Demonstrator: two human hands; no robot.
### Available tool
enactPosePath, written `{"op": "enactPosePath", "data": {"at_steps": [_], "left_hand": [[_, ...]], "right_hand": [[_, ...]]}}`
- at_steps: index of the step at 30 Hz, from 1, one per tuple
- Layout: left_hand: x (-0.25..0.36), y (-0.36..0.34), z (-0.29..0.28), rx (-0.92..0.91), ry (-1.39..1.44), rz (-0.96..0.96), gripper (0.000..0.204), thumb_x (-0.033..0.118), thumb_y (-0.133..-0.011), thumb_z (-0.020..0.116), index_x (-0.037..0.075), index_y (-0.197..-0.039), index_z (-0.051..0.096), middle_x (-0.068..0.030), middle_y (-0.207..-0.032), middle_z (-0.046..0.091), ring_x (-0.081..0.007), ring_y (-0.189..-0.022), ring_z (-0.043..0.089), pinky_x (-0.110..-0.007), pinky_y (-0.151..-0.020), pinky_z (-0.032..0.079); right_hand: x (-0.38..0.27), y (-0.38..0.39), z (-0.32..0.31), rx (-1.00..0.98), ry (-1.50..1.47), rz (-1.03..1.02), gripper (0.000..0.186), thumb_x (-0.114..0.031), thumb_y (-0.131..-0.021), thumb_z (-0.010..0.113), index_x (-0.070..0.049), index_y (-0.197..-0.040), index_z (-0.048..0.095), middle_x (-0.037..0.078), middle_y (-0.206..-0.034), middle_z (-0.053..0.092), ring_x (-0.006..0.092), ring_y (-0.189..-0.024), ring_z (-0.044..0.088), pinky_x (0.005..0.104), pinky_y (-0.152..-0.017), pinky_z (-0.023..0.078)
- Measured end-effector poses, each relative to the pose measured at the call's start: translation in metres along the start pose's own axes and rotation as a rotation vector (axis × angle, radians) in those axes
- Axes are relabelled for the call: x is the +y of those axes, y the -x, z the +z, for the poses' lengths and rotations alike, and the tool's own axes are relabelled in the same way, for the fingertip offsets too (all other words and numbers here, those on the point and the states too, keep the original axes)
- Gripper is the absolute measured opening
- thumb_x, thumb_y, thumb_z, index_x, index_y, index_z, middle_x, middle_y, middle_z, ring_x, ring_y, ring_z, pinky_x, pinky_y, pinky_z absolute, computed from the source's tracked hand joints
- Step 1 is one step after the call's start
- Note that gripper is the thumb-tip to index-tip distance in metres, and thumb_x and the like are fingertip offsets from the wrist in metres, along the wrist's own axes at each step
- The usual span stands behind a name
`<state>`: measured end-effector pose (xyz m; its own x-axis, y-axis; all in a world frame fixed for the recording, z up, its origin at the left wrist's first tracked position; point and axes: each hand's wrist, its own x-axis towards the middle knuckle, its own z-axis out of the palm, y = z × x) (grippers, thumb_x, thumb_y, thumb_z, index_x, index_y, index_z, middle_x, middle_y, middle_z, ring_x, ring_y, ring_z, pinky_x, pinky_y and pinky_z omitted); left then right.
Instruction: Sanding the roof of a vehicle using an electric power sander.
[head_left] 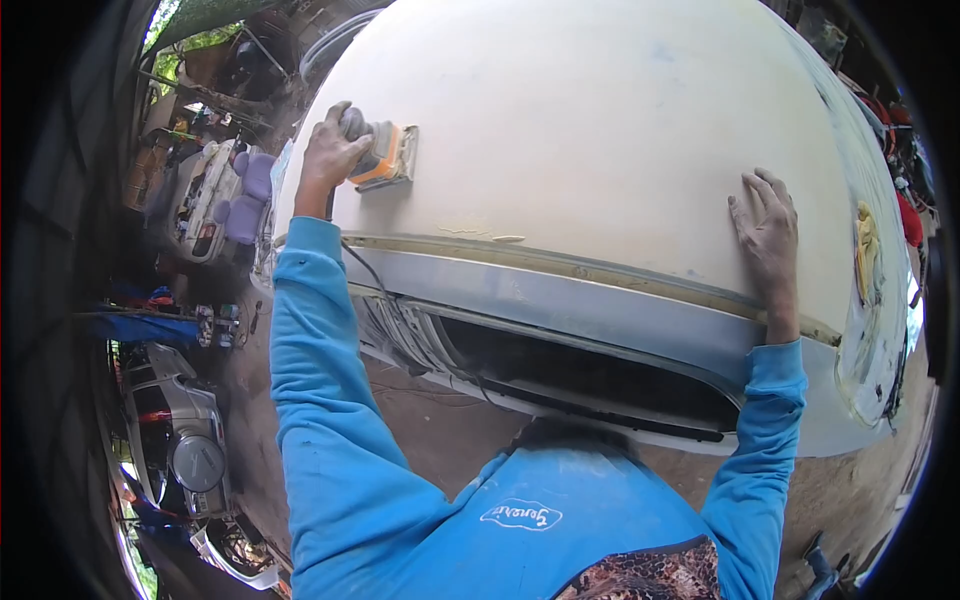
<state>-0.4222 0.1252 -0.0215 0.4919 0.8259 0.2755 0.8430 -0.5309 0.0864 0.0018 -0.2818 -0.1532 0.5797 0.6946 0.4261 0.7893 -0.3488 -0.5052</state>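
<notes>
My left hand [335, 150] grips an orange and grey power sander [385, 155], whose pad sits on the pale, dusty panel [580, 120] of a vehicle's roof, at the left. A dark cord [365, 262] runs from below it over the panel's near edge. My right hand [760, 220] rests on the panel at the right, fingers apart and slightly bent, holding nothing. Small patches of cream filler or residue [475, 232] show near a grooved strip [590, 272] along the edge. Below that is a dark window opening [580, 370].
Whitish masking plastic [860, 350] covers the panel's right side. At the left are a silver car [185, 440], purple seat-like cushions [250, 190], a blue tarp [150, 325] and assorted clutter. A coiled grey hose [325, 40] lies beyond. What looks like a leg [820, 570] shows at lower right.
</notes>
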Motion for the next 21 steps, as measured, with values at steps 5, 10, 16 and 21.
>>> {"op": "enactPosePath", "data": {"at_steps": [5,10,16,21], "left_hand": [[0.101,0.018,-0.001,-0.008,0.001,0.093,0.079,0.039,-0.077,0.078,0.018,-0.148,0.049,-0.0281,-0.127,0.063,-0.0409,-0.117,0.065,-0.046,-0.104,0.052],[0.183,0.026,0.013,0.027,0.012,0.234,0.075,0.046,-0.082,0.075,0.019,-0.147,0.05,-0.0268,-0.127,0.061,-0.041,-0.112,0.069,-0.046,-0.101,0.055],[0.215,0.052,-0.016,-0.069,0.176,0.256,0.063,0.037,-0.086,0.072,0.001,-0.135,0.057,-0.027,-0.125,0.066,-0.0404,-0.11,0.069,-0.044,-0.096,0.056],[0.113,0.037,0.004,0.013,0.06,0.206,0.079,0.043,-0.079,0.077,0.017,-0.148,0.05,-0.0254,-0.126,0.064,-0.0406,-0.118,0.065,-0.046,-0.105,0.051]], "right_hand": [[0.004,-0.003,0.003,0.023,-0.011,-0.049,0.035,-0.018,-0.091,0.073,-0.002,-0.121,0.069,0.017,-0.136,0.062,0.0351,-0.126,0.058,0.0421,-0.11,0.045],[0.003,-0.005,0.001,0.021,-0.015,-0.073,0.033,-0.018,-0.092,0.072,-0.001,-0.121,0.069,0.017,-0.135,0.062,0.0343,-0.126,0.059,0.0407,-0.109,0.046],[0.008,-0.002,-0.001,0.034,0.023,-0.074,0.033,-0.019,-0.093,0.072,-0.001,-0.12,0.069,0.017,-0.135,0.063,0.0334,-0.125,0.06,0.0397,-0.108,0.047],[0.011,-0.001,0.002,0.035,0.035,-0.085,0.033,-0.021,-0.093,0.072,-0.002,-0.121,0.069,0.017,-0.134,0.063,0.0334,-0.125,0.061,0.04,-0.109,0.047]]}}
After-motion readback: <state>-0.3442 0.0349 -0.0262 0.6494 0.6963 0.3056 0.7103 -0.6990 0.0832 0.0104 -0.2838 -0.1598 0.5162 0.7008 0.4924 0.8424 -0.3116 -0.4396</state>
